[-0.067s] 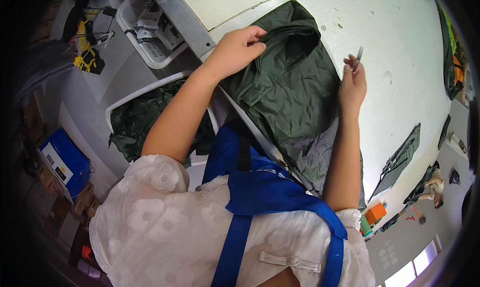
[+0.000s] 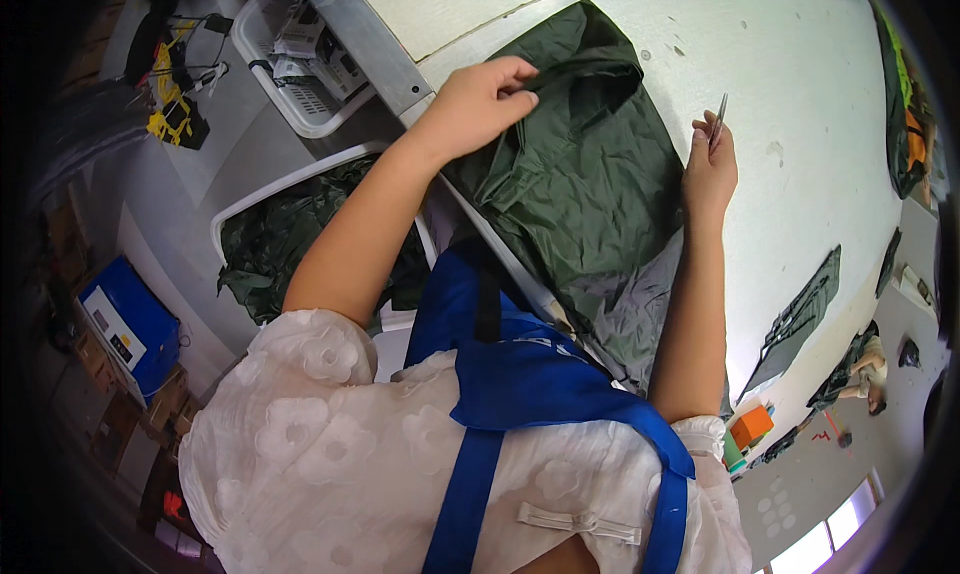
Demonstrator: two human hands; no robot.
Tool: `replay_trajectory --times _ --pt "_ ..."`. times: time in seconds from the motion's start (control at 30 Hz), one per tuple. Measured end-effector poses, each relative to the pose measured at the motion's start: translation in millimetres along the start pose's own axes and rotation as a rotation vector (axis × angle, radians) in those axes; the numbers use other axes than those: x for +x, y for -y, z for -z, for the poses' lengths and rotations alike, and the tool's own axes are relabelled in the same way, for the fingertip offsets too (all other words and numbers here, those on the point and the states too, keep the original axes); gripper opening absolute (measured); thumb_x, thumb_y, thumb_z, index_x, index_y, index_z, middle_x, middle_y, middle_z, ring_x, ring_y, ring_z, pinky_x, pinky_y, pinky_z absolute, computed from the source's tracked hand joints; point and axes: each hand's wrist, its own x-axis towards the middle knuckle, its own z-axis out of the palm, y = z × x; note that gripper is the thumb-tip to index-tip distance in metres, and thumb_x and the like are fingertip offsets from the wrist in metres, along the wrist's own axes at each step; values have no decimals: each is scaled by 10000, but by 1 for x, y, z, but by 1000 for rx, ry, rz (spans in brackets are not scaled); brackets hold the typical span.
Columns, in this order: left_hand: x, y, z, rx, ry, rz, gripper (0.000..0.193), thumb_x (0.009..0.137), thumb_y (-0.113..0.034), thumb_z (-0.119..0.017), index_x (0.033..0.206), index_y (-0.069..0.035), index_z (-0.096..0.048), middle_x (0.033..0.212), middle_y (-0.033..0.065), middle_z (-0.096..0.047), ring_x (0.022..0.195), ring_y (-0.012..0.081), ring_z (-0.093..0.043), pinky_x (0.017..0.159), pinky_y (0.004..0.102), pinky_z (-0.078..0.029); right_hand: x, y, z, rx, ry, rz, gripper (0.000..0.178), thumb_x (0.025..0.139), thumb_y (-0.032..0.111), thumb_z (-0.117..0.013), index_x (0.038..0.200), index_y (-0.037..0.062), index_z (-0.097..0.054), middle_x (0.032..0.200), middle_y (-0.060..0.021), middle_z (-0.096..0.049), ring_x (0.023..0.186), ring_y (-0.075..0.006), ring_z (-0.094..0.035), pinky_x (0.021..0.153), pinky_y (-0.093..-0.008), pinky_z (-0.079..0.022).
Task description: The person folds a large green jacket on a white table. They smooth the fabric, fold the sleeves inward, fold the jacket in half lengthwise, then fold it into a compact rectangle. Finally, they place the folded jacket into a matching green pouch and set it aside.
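Note:
A dark green garment-like piece of thin cloth (image 2: 590, 184) lies rumpled on the pale table, with a raised fold at its far end and a grey part towards my body. My left hand (image 2: 482, 106) rests at the cloth's left edge by the fold. Its thumb and forefinger are apart, and its other fingers are partly hidden. Beyond the cloth's right edge, my right hand (image 2: 710, 174) is closed around a slim shiny metal tool (image 2: 719, 120), tip up. Whether that tool is tweezers or snips cannot be made out.
A white basket (image 2: 320, 124) with small packets stands left of the table (image 2: 790, 154). Below it, a white-rimmed bin (image 2: 225, 224) holds crumpled dark green cloth. Another folded dark piece (image 2: 795, 319) lies at the table's right. A person (image 2: 872, 369) is far off at right.
Both hands have shifted very slightly to the right. The metal tool stays in my right hand, and the cloth's fold has moved a little near my left fingers.

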Motion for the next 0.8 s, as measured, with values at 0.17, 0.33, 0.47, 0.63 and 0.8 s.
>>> replay_trajectory --times 0.17,0.33,0.47,0.63,0.8 --pt "-24 -3 -19 412 14 -313 469 808 -294 -686 1190 -47 -575 1216 131 -569 1093 307 -547 931 401 -436 -5 7 -2 -579 -58 277 415 899 153 -575 1271 -3 -476 1286 -226 -480 1209 -348 -454 984 -411 -397" --pt "-63 -3 -42 786 18 -436 664 801 -348 -666 1371 -111 -422 1424 126 -385 1297 315 -377 1076 469 -282 -12 61 -22 -318 2 574 459 852 170 -636 1281 75 -502 1346 -180 -442 1259 -363 -406 1037 -428 -340" --pt "-65 15 -50 813 47 -407 664 822 -335 -646 1405 -144 -391 1471 118 -312 1375 300 -264 1121 493 -198 9 103 -55 -281 233 898 513 771 56 -613 1272 128 -533 1362 -89 -469 1281 -306 -417 1041 -477 -330" --pt "-66 9 -52 911 52 -390 659 830 -333 -634 1411 -141 -387 1475 124 -306 1386 294 -240 1118 509 -190 28 142 -109 -650 591 1113 533 701 24 -642 1212 141 -547 1244 -52 -542 1216 -276 -473 1011 -426 -375" --pt "-67 12 -58 950 41 -408 609 847 -326 -601 1389 -120 -414 1481 140 -308 1380 291 -259 1122 492 -185 28 169 -128 -860 982 972 513 652 66 -691 1144 164 -580 1092 -41 -619 1029 -284 -589 815 -368 -499"
